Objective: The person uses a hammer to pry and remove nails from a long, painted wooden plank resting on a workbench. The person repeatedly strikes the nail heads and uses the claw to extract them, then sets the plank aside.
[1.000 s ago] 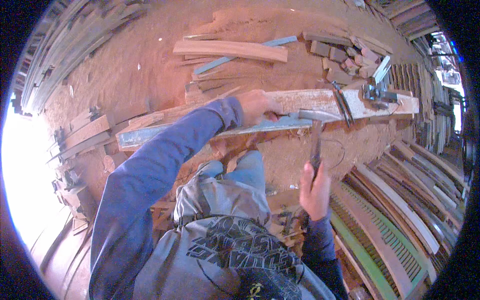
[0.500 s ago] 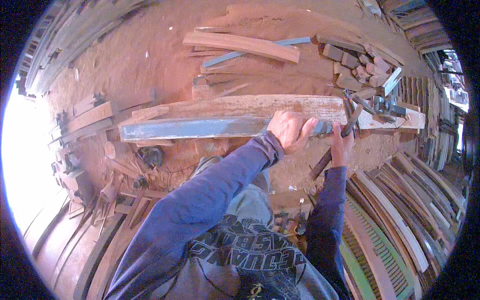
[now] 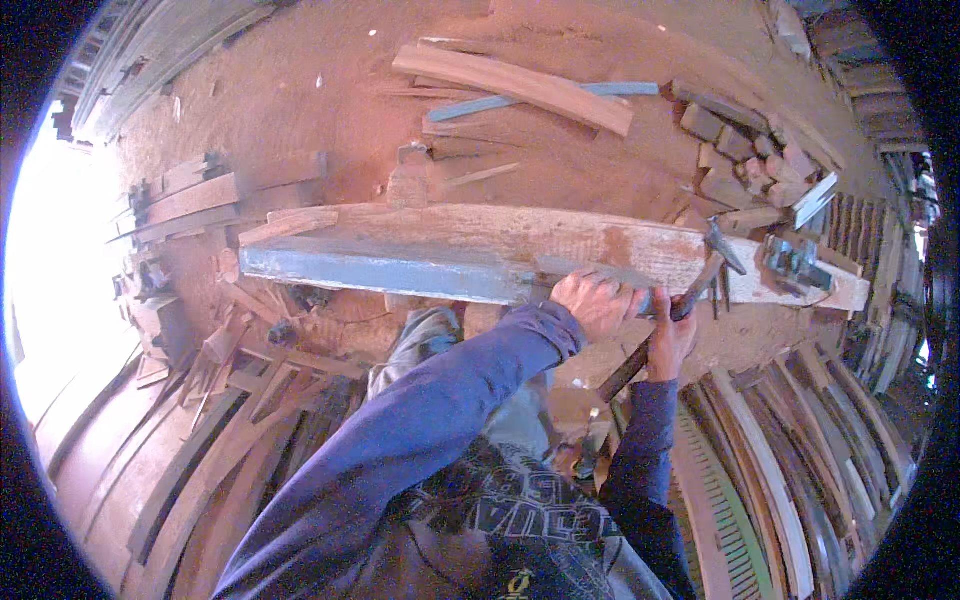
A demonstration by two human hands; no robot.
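- From where I stand, the left hand (image 3: 597,305) is balled into a fist, fingers curled tight around a chisel-like tool (image 3: 648,302).
- A short bluish end of that tool pokes out on the fist's right side, in the narrow space between the two hands; the fingers cover its middle.
- The right hand (image 3: 675,335) is close beside it, also closed, wrapped around the shaft of a hammer (image 3: 725,248).
- The hammer slants: its head is up and to the right of the right hand, over the beam's pale top, while the wooden shaft runs down to the left, below the fingers.
- The long beam (image 3: 470,225) stretches crosswise in front of the person, its blue-painted face turned towards the body.
- The left fist sits at the beam's near edge, right of its middle; whether the knuckles touch the wood, I can't tell.
- A blocky metal tool (image 3: 795,265) rests near the beam's right end, well to the right of both hands.
- Beyond the beam, on the reddish floor (image 3: 300,130), a loose plank (image 3: 510,80) lies across a blue strip (image 3: 475,107), with a heap of offcuts (image 3: 735,145) to their right.
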